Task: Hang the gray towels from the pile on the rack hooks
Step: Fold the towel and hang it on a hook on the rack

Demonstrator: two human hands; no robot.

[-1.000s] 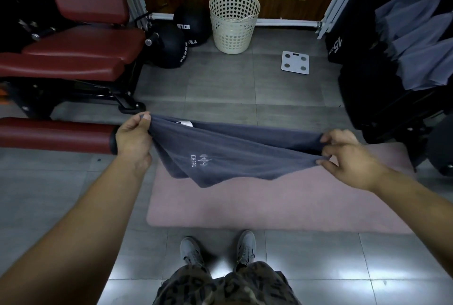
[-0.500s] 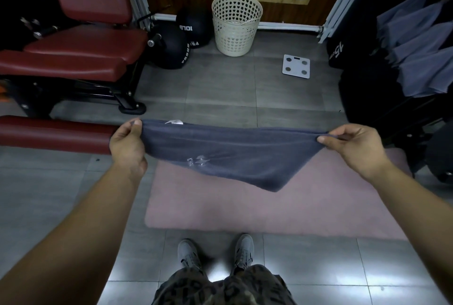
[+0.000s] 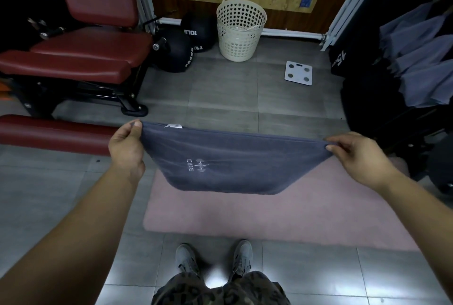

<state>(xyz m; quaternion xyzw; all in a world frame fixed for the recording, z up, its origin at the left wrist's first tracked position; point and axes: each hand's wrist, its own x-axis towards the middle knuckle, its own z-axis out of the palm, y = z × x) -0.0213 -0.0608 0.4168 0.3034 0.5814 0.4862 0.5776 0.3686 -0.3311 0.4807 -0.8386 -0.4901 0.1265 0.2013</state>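
Gray towel (image 3: 232, 160) stretched flat mid-frame above pink mat (image 3: 282, 211). Left hand (image 3: 126, 146) pinches its left top corner, right hand (image 3: 360, 155) pinches the right one. More gray towels (image 3: 421, 59) hang at right edge, probably on a rack; too dark to confirm.

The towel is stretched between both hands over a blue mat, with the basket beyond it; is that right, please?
Not quite: the mat is pink, not blue. The head view shows the towel stretched between the left hand and right hand over a pink mat, with the basket beyond it.
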